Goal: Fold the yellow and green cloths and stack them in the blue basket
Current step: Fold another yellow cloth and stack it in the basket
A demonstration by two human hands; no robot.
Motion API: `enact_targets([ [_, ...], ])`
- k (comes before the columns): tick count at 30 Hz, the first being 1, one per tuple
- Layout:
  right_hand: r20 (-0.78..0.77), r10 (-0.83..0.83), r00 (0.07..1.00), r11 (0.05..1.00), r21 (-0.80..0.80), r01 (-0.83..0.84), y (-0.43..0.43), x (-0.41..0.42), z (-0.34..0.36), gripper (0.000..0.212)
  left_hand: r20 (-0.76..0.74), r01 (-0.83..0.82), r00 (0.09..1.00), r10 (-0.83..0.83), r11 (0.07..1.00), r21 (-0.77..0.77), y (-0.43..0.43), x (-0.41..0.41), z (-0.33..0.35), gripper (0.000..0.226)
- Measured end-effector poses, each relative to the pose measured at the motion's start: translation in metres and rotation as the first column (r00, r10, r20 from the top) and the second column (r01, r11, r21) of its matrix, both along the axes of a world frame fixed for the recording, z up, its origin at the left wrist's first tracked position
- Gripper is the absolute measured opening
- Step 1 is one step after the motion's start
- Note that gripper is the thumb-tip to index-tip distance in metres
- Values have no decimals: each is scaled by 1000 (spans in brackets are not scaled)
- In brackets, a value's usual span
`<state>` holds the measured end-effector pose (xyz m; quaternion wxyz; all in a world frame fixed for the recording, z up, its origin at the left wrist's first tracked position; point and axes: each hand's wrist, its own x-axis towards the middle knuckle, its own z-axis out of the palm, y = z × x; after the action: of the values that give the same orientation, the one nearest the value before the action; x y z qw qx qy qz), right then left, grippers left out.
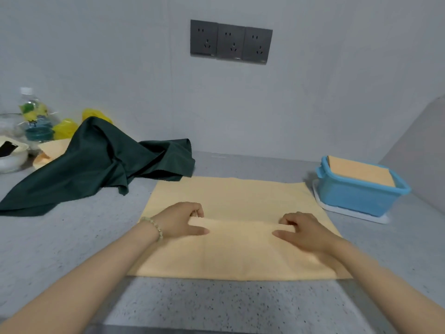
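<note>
A pale yellow cloth [240, 196] lies spread on the grey speckled counter in front of me, its near part doubled over. My left hand [179, 221] and my right hand [303, 231] each pinch the folded edge, thumb under and fingers curled over it. A dark green cloth [96, 162] lies crumpled at the back left. The blue basket [356, 196] stands at the right on a white lid, with a folded yellow cloth [361, 171] on top inside it.
At the far left stand a plastic bottle [33, 114], a white bowl [12, 157], yellow bags [65, 127] and another yellow cloth [51, 150] partly under the green one. Wall sockets [231, 42] are on the wall behind. The counter's front edge runs along the bottom.
</note>
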<state>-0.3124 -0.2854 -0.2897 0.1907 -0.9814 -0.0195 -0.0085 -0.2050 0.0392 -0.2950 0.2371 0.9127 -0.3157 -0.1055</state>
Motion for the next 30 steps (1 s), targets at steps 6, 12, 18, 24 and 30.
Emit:
enact_targets([
  [6, -62, -28, 998, 985, 170, 39, -30, -5, 16, 19, 6, -11, 1000, 11, 999, 37, 25, 19, 23, 18],
  [12, 34, -131, 991, 976, 178, 123, -41, 6, 10, 17, 123, -164, 980, 156, 985, 52, 30, 30, 20, 13],
  [18, 50, -182, 982, 974, 148, 173, -44, 15, 4, 14, 100, -231, 968, 231, 973, -9, 25, 29, 7, 16],
  [24, 88, -232, 969, 970, 100, 223, -41, 19, 1, 16, 88, -279, 956, 279, 960, -14, 21, 28, 3, 16],
  [30, 99, -286, 953, 958, 71, 279, -37, 25, -1, 15, 84, -314, 945, 315, 949, -23, 19, 29, -1, 14],
])
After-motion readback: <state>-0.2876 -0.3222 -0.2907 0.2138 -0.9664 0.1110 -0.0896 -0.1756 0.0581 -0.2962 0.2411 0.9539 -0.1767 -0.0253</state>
